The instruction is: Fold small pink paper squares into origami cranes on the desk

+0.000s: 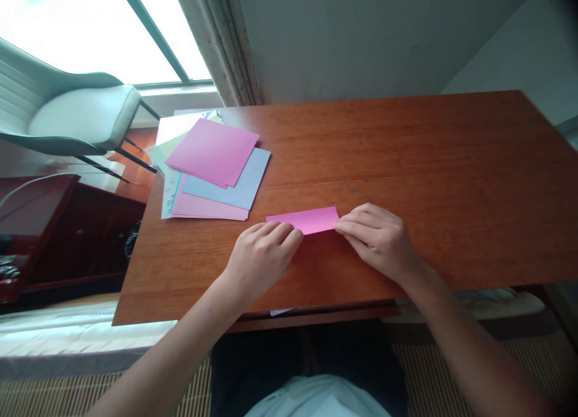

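Note:
A narrow strip of bright pink paper [318,219], apparently folded, lies at the front middle of the wooden table. My left hand [266,248] is closed over its left end, and the curled fingers hide that part of the paper. At the right end, my right hand [379,236] pinches the near corner between thumb and fingers. The far edge of the strip shows between the two hands.
Left of my hands lies a loose stack of coloured sheets, with pink paper [214,149] over blue paper [246,182]. The brown wooden table [406,158] extends right. A pale chair [85,113] stands beyond its left edge, near a window and curtain [221,38].

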Motion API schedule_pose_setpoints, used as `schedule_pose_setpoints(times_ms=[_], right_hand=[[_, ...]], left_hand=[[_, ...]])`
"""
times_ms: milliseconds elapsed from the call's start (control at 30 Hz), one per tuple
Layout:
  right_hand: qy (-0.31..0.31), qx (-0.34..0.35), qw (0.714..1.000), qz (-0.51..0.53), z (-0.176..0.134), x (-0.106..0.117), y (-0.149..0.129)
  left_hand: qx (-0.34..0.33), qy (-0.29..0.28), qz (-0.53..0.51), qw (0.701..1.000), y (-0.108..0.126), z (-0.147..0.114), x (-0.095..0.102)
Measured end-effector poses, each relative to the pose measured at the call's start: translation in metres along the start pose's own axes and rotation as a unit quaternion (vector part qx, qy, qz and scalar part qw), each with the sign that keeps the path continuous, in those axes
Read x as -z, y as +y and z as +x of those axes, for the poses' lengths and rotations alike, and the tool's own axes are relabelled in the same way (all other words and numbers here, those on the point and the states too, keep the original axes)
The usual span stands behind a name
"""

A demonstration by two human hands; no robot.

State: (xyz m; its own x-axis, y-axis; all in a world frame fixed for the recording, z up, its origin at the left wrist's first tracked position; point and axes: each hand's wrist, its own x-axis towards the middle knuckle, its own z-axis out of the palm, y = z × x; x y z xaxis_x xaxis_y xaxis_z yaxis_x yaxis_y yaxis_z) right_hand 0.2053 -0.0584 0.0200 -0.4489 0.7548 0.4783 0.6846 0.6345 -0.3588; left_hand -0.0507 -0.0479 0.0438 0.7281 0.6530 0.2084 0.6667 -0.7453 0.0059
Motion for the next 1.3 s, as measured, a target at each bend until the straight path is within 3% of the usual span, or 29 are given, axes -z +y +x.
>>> schedule_pose_setpoints(times_ms=[167,300,400,467,567,633,700,767,867,967,1033,1200,1300], right_hand=[[0.015,-0.029,0.999,0.029,0.001,0.012,0.006],[0.028,-0.094,0.989,0.107,0.001,0.023,0.006],[0.044,-0.179,0.964,0.194,0.000,0.022,0.000],[0.078,-0.250,0.932,0.253,0.000,0.017,-0.003],[0.126,-0.325,0.869,0.351,0.001,0.006,-0.005],[0.123,-0.345,0.841,0.397,0.001,-0.002,-0.005],[0.123,-0.355,0.834,0.405,0.002,-0.007,-0.005],[0.145,-0.363,0.844,0.368,0.003,-0.010,-0.007],[0.178,-0.341,0.892,0.239,0.004,-0.010,-0.012],[0.168,-0.260,0.943,0.123,0.007,-0.008,-0.016],[0.157,-0.212,0.959,0.100,0.008,-0.006,-0.018],[0.131,-0.163,0.969,0.130,0.011,-0.002,-0.018],[0.122,-0.179,0.960,0.176,0.012,0.000,-0.017]], left_hand=[[0.013,0.047,-0.013,0.999,-0.009,-0.007,0.000],[0.051,0.106,-0.113,0.987,-0.017,-0.015,0.004],[0.103,0.122,-0.200,0.967,-0.017,-0.014,0.011],[0.146,0.111,-0.249,0.951,-0.015,-0.011,0.014],[0.217,0.104,-0.345,0.907,-0.013,-0.005,0.014],[0.261,0.102,-0.442,0.852,-0.011,-0.002,0.010],[0.295,0.094,-0.537,0.785,-0.008,0.000,0.006],[0.316,0.081,-0.599,0.731,-0.005,0.003,0.002],[0.313,0.054,-0.642,0.698,0.000,0.007,0.000],[0.289,0.018,-0.648,0.705,0.002,0.012,0.002],[0.279,0.003,-0.641,0.715,0.002,0.015,0.004],[0.274,-0.035,-0.620,0.734,-0.001,0.018,0.001],[0.282,-0.008,-0.611,0.740,-0.004,0.017,-0.006]])
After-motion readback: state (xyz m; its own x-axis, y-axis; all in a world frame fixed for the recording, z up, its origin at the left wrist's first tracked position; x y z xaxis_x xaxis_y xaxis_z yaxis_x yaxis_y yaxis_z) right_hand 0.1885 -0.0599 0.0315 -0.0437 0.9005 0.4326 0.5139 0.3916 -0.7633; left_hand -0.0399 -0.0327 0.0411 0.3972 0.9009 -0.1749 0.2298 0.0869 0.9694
